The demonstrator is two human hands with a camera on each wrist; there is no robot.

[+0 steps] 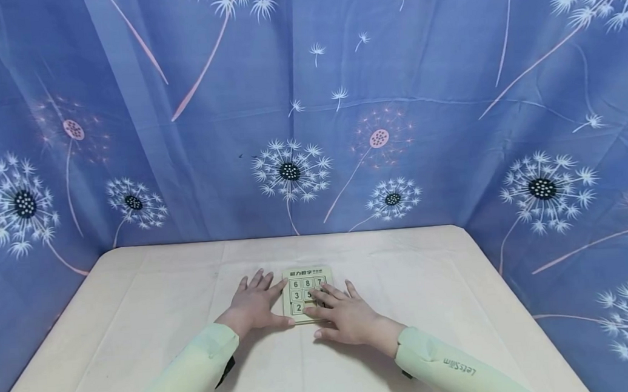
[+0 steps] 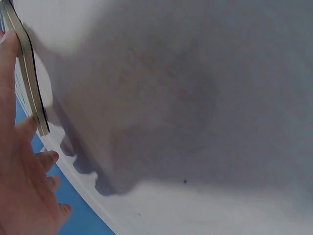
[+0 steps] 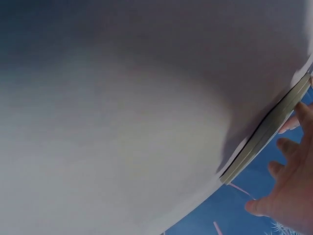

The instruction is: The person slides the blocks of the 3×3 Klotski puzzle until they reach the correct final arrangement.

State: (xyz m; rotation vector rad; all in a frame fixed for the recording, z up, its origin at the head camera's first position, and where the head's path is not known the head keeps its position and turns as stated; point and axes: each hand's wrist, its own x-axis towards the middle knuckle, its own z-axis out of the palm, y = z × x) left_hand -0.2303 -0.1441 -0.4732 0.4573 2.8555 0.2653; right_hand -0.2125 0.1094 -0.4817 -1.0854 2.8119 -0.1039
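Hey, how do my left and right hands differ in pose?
Your bare left hand lies along the left edge of the pale green rectangular puzzle board; your bare right hand reaches over its square numbered tiles. The left thumb touches the board; the right thumb is clear of it. Both have fingers spread.

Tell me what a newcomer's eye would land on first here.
Probably the blue backdrop printed with large dandelions, filling the space behind and beside the pale table. Next, the small numbered tile puzzle lying on the table, with the left hand at its left edge and the right hand's fingers over its right side.
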